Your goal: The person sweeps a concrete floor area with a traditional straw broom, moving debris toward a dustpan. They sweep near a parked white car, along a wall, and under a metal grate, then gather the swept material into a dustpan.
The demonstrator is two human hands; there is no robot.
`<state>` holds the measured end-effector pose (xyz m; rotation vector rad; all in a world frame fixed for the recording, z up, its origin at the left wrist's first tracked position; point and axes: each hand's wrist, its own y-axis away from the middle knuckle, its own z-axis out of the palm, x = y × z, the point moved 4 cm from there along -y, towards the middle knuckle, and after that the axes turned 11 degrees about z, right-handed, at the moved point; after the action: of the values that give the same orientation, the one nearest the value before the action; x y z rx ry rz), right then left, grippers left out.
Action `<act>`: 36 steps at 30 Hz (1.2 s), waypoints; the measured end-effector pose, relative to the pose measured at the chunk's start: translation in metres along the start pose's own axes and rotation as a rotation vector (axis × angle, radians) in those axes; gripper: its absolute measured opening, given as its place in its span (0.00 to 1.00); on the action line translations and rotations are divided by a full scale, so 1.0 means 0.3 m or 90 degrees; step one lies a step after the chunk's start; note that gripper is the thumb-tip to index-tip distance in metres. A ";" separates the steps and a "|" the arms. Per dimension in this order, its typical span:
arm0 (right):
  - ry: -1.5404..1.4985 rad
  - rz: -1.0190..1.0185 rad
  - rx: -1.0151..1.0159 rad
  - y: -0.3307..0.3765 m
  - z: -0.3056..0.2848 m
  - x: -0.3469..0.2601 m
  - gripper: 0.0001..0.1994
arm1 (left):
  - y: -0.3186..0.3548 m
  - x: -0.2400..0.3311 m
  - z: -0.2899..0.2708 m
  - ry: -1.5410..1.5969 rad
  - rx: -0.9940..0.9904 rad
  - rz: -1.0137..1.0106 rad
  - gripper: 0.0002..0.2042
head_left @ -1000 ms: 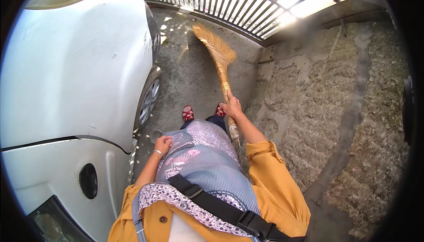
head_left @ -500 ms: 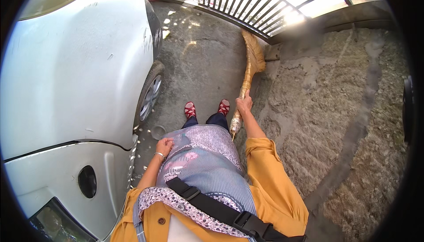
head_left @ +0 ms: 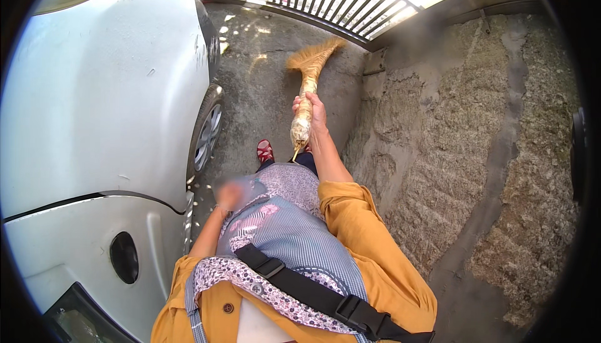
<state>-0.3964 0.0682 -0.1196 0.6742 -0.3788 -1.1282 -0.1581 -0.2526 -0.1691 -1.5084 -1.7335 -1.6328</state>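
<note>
Broom (head_left: pixel 309 81), swung left from wall (head_left: pixel 432 130), middle floor (head_left: pixel 256 99) seemingly within reach; right grip (head_left: pixel 318 111) wrapped round broom; left grip (head_left: pixel 230 196) blurred, cannot tell.

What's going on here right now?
A person in an apron grips a straw broom in the right hand, its bristles pointing away from the body, toward a barred gate. The left hand is by the apron, too blurred to tell whether it holds anything. A white car stands on the left and a rough wall on the right.
</note>
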 end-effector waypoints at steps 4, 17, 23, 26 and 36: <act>0.062 -0.016 -0.006 0.139 -0.055 0.024 0.14 | 0.010 -0.075 -0.019 -0.072 -0.004 0.034 0.09; 0.114 0.126 0.040 0.170 -0.041 -0.039 0.16 | 0.046 -0.139 -0.045 0.002 -0.001 -0.062 0.09; 0.607 0.221 0.206 0.473 -0.155 -0.112 0.39 | 0.079 -0.108 0.037 0.075 0.099 -0.066 0.09; 0.757 0.320 0.242 0.601 -0.173 -0.149 0.38 | 0.087 -0.192 0.133 0.030 0.125 -0.052 0.09; 0.937 0.506 0.247 0.612 -0.133 -0.320 0.38 | 0.026 -0.081 0.204 0.055 0.160 -0.025 0.10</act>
<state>-0.2824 0.2163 -0.0221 1.3396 0.4162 0.3562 -0.1173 -0.2124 -0.2025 -1.2776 -1.8513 -1.4129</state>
